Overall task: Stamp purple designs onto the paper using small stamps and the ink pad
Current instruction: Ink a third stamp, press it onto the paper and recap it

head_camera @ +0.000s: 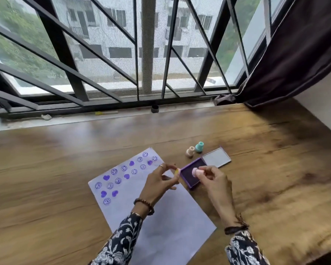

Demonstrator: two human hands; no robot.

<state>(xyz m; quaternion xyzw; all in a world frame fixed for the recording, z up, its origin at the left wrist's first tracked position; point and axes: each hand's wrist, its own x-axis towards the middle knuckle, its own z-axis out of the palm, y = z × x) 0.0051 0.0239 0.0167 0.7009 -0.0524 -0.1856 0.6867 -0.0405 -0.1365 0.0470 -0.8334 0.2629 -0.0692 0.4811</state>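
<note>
Wooden table (256,169) beside barred window (122,54)

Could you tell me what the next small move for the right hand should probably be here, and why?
Probably press the pink stamp down into the open ink pad. The right hand holds it over the purple pad, tilted, so it looks not yet squarely inked. The paper has blank room below the prints, and the left hand holds a yellow stamp.
</note>
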